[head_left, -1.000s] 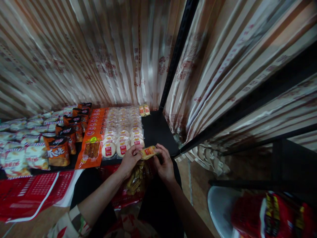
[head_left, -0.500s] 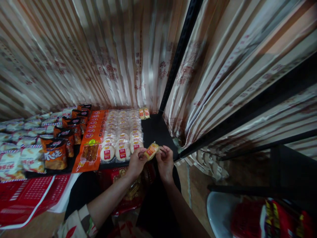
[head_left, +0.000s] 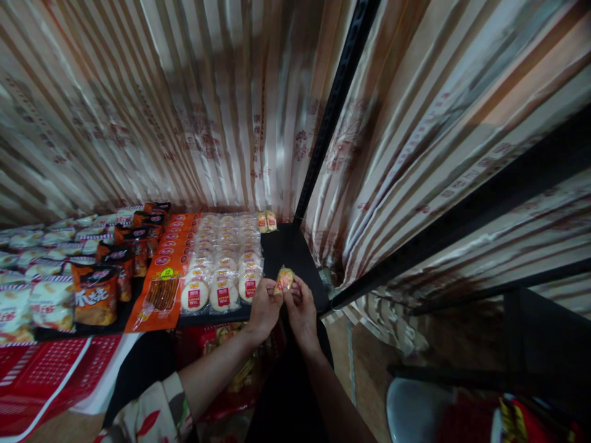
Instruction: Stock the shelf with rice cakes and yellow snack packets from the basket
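Between my two hands is a small yellow snack packet (head_left: 284, 280) with a reddish label, held upright above the shelf's front edge. The fingers of my left hand (head_left: 265, 309) close on its left side. My right hand (head_left: 300, 312) pinches its lower right side. Just left of them, rows of round white rice crackers (head_left: 224, 294) in clear wrappers lie on the black shelf (head_left: 290, 249). Two similar small yellow packets (head_left: 266, 221) stand at the back, by the last cracker row.
Orange packs of stick snacks (head_left: 159, 292), orange-brown bags (head_left: 95, 295) and white bags (head_left: 52, 303) fill the shelf's left. A black post (head_left: 325, 123) rises at the corner before striped curtains (head_left: 221, 111). Below are a red basket (head_left: 41, 369) and a grey-white stool (head_left: 410, 406).
The yellow packet has turned from slanted to nearly upright and shifted slightly up. My right hand has moved left, closer to my left hand, and the view has shifted slightly.
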`<state>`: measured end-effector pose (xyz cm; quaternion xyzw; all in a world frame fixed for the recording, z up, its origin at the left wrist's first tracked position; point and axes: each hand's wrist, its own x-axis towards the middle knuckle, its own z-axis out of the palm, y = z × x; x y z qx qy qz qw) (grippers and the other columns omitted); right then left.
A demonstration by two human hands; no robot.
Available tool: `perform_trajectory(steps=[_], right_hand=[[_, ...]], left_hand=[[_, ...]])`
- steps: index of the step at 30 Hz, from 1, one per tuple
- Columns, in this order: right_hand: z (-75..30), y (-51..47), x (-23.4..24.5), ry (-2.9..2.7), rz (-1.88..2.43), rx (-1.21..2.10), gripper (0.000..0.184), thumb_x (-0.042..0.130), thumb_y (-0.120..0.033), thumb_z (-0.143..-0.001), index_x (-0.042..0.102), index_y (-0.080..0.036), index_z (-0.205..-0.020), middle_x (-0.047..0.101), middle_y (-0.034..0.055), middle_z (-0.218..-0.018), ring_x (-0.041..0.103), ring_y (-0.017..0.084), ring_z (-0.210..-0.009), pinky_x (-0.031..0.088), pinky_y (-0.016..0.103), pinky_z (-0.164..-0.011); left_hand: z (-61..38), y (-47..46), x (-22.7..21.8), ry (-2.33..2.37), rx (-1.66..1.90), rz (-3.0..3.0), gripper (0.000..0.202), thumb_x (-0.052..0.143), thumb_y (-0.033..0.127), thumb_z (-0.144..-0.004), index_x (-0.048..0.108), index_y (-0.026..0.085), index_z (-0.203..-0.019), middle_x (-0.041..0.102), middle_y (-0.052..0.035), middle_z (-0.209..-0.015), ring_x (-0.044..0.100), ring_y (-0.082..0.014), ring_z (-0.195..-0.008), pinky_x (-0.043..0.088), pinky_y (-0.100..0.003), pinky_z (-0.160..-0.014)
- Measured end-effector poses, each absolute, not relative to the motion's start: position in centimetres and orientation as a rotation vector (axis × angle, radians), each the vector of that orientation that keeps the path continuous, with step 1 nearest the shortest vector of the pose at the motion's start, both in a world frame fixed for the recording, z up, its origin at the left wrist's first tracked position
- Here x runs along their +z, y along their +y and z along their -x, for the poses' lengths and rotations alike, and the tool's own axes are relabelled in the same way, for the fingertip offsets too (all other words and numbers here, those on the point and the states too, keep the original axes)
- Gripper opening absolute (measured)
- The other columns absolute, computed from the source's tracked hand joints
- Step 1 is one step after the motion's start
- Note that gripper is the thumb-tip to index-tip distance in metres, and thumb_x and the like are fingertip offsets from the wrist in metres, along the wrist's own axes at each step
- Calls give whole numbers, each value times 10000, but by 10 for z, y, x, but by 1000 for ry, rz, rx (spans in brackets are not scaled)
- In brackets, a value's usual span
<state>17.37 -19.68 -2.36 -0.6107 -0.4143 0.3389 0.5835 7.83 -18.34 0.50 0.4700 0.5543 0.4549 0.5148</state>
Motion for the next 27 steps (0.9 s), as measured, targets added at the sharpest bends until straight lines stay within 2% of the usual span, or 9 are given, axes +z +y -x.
perform_trajectory(steps=[4,8,13,19,22,27], right_hand=[[-181,-188,-36,-988,1428,813,450,596,-373,-729,554,-187,-1136,621,65,-948,615,156,-794,528,298,-702],[-190,-177,-45,-967,1448,749,428,604,-335,-713,558,-179,-1108,640,71,-939,620,165,-812,524,318,-724],[-198,-159,-50,-967,1447,741,348,596,-328,-711,562,-179,-1024,647,73,-936,622,171,-817,520,327,-726],[-200,-136,-51,-1052,1517,649,338,548,-281,-712,571,-174,-1032,594,99,-995,601,187,-847,513,348,-758],[-201,-127,-55,-1138,1598,536,394,546,-239,-682,574,-161,-1067,551,113,-1015,579,201,-874,504,363,-792],[-204,-110,-59,-1250,1711,393,432,498,-244,-714,549,-110,-1121,551,136,-976,556,225,-867,466,398,-838]], left_hand=[[-88,-176,4,1387,1079,-1092,191,509,110,-713,536,179,-889,605,-34,-857,566,-143,-793,418,-258,-761],[-95,-164,-2,1421,995,-1098,324,513,83,-689,557,169,-999,622,-68,-941,571,-180,-884,400,-288,-824],[-106,-146,-3,1337,949,-1186,217,486,82,-687,613,184,-829,649,-53,-870,581,-184,-854,399,-282,-793],[-120,-126,10,1429,917,-1065,160,506,91,-688,603,178,-781,666,-56,-807,605,-174,-771,422,-253,-701],[-126,-116,12,1483,832,-1048,150,487,113,-733,603,168,-811,673,-60,-812,611,-160,-743,428,-233,-670],[-132,-97,8,1616,697,-1152,219,444,137,-798,611,177,-935,679,-62,-947,613,-150,-875,432,-209,-751]])
